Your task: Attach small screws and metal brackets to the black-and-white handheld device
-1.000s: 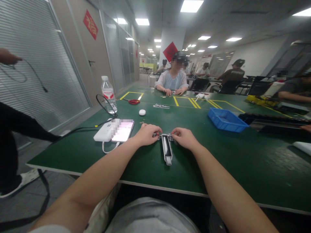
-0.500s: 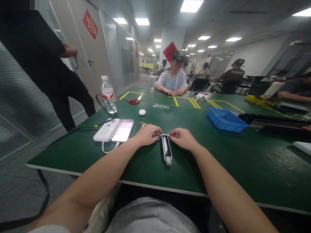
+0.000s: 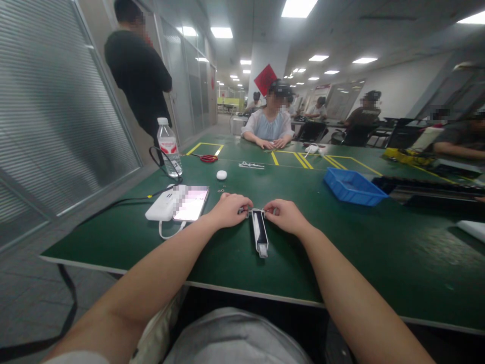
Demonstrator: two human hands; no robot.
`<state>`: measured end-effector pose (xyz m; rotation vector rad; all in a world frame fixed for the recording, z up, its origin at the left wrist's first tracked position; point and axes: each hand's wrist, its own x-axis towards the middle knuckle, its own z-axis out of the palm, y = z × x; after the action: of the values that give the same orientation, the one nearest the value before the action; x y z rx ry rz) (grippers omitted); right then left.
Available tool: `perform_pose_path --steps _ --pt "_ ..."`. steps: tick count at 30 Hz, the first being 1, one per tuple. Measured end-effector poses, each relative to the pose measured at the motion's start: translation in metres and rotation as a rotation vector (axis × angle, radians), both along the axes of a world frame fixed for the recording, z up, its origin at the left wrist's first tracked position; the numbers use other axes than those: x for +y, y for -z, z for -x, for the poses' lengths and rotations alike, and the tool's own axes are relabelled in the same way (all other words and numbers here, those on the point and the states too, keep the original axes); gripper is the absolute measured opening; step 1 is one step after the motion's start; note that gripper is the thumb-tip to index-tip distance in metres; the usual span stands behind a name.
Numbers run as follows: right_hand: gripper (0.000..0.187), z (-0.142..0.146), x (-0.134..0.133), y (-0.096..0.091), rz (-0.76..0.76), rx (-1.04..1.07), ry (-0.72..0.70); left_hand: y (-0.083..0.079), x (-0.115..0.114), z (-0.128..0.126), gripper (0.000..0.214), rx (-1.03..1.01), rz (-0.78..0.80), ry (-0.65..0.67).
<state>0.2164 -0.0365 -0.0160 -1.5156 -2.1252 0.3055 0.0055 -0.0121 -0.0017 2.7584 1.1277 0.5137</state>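
A narrow black and white oblong device (image 3: 259, 232) lies lengthwise on the green table (image 3: 235, 263) in front of me. My left hand (image 3: 228, 210) is closed in a pinch on a small metal part at the left side of the device's far end. My right hand (image 3: 285, 214) pinches the matching spot on the right side. What sits between each set of fingertips is too small to name.
A phone (image 3: 191, 203) and a white power bank (image 3: 163, 207) with a cable lie left of my hands. Behind them stand a water bottle (image 3: 168, 147), a white earbud case (image 3: 222, 175) and red scissors (image 3: 208, 158). A blue tray (image 3: 353, 187) sits at the right. A person sits opposite; another stands at the left.
My hands have stayed at the device's far end, the right fingers shifting slightly closer to it. The person in black has walked from the near left further back along the wall.
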Motion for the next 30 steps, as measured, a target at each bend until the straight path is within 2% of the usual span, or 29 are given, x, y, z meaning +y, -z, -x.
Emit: perform_pose_path --steps 10,13,16,20,23,30 --pt "0.016 0.000 0.000 -0.001 0.031 0.001 0.027 -0.005 0.003 0.007 0.024 -0.044 -0.017 -0.043" --pt "0.016 0.000 0.000 -0.001 0.041 0.006 0.028 -0.005 0.012 0.013 0.024 -0.086 -0.022 -0.142" --pt "0.016 0.000 0.000 -0.001 0.039 0.003 0.024 -0.002 0.021 0.019 0.028 -0.095 0.025 -0.348" --pt "0.016 0.000 -0.001 -0.001 0.045 0.006 0.022 0.002 0.028 0.025 0.026 -0.015 0.014 -0.457" --pt "0.016 0.000 -0.001 -0.001 0.043 0.010 0.022 0.003 0.028 0.025 0.024 0.023 -0.001 -0.472" --pt "0.016 0.000 -0.001 -0.001 0.049 0.009 0.028 0.004 0.026 0.025 0.019 0.109 0.025 -0.407"
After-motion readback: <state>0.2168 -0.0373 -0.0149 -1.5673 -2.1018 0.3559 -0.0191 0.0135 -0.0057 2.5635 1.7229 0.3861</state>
